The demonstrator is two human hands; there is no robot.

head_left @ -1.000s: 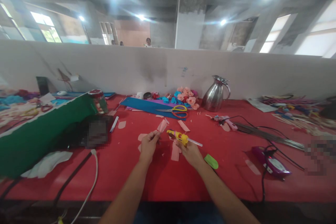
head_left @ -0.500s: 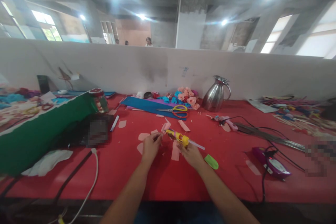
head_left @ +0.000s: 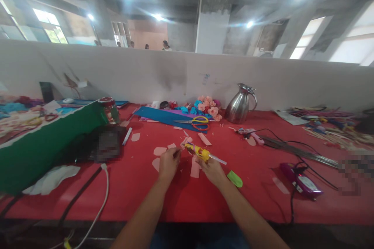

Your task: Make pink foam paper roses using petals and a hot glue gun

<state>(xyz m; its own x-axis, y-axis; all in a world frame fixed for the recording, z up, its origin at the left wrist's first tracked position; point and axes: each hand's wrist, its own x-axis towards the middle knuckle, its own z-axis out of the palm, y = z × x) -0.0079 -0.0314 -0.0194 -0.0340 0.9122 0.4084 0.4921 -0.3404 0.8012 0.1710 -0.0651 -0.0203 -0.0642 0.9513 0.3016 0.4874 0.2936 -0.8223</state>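
In my right hand [head_left: 213, 170] is a yellow glue gun [head_left: 198, 150], with a clear glue stick [head_left: 218, 159] poking out of its rear. Its nozzle points left and touches or nearly touches a small pink paper piece [head_left: 187, 140]. My left hand [head_left: 170, 163] is closed in a pinch at the near side of that piece and seems to hold it; the fingertips are partly hidden. Around both hands lie loose pink paper cutouts [head_left: 160, 151], and a pink strip [head_left: 194, 168] lies between them. A bright green piece [head_left: 235, 179] rests beside my right wrist.
Yellow-and-red-handled scissors [head_left: 200, 123] lie on blue paper [head_left: 163, 116], near paper flowers [head_left: 212, 112] and a steel jug [head_left: 241, 104]. On the right are a purple power strip [head_left: 302, 181] with cords and thin wires [head_left: 298, 151]. A green partition [head_left: 49, 148] and cables flank the left.
The small pink piece at the nozzle has turned slightly and shows wider. My left fingers have curled a little more. The glue gun stays almost in place.
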